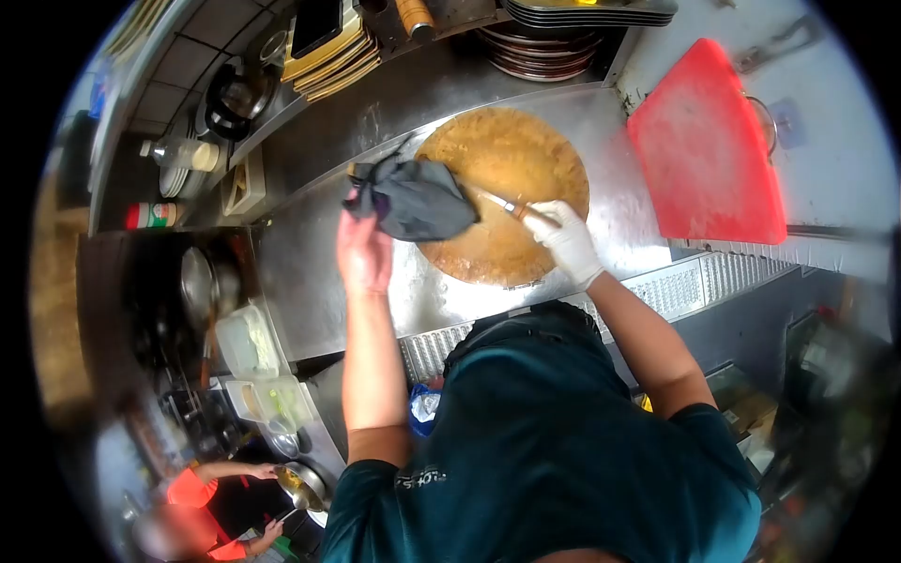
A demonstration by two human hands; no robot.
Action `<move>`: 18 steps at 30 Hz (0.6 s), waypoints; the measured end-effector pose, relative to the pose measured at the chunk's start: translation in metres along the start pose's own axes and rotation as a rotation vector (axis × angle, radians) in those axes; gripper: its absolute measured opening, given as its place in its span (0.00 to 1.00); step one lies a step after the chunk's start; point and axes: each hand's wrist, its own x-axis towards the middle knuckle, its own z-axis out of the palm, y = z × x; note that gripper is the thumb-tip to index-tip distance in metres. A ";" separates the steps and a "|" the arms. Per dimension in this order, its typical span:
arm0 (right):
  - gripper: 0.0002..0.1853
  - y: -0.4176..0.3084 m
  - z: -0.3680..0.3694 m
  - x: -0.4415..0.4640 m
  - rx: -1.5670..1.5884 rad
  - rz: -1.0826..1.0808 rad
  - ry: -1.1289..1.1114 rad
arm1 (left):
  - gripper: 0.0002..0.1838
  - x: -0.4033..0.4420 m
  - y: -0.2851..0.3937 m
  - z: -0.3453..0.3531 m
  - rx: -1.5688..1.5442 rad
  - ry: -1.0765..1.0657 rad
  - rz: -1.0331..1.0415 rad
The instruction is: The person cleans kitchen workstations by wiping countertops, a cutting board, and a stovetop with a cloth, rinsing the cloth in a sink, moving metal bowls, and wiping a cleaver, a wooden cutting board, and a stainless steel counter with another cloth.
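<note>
A dark grey cloth [422,202] hangs crumpled over the left part of a round wooden chopping block [507,258]. My bare left hand [364,246] grips the cloth by its left end; some of the fingers are hidden behind it. In a white glove, my right hand [569,246] is closed around the wooden handle of a knife [518,208] above the right side of the block. The knife's blade points left toward the cloth, and its far end is blurred or covered there.
A steel counter [305,272] carries the block. At the right, a red cutting board [704,150] leans upright. Stacked plates [540,52] and yellowish trays [328,61] sit on the shelf behind. Clear plastic tubs [249,342] stand at left; beyond them a person in orange [197,488] holds a pan.
</note>
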 end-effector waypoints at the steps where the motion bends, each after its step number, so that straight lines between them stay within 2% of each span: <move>1: 0.19 -0.009 -0.006 -0.004 0.152 0.102 -0.007 | 0.23 0.002 0.015 0.000 0.048 0.023 0.043; 3: 0.20 -0.020 -0.021 -0.011 0.455 0.305 -0.013 | 0.24 0.006 0.037 0.007 0.213 0.040 0.100; 4: 0.21 -0.020 -0.031 -0.016 0.392 0.366 -0.021 | 0.24 0.010 0.044 0.010 0.325 0.032 0.109; 7: 0.21 0.010 -0.044 -0.031 0.119 0.342 0.048 | 0.24 0.021 0.045 0.016 0.607 0.001 0.087; 11: 0.25 0.059 -0.051 -0.049 -0.373 0.102 0.277 | 0.21 0.039 0.014 0.023 0.949 -0.102 0.175; 12: 0.26 0.067 -0.053 -0.051 -0.426 0.109 0.299 | 0.21 0.044 0.005 0.027 1.020 -0.124 0.192; 15: 0.24 0.034 -0.048 -0.056 -0.175 0.347 0.178 | 0.20 0.065 -0.020 0.048 1.236 -0.158 0.249; 17: 0.23 0.036 -0.051 -0.053 -0.139 0.300 0.144 | 0.20 0.078 -0.034 0.067 1.341 -0.193 0.210; 18: 0.23 0.039 -0.054 -0.050 -0.122 0.277 0.127 | 0.20 0.088 -0.047 0.069 1.351 -0.216 0.265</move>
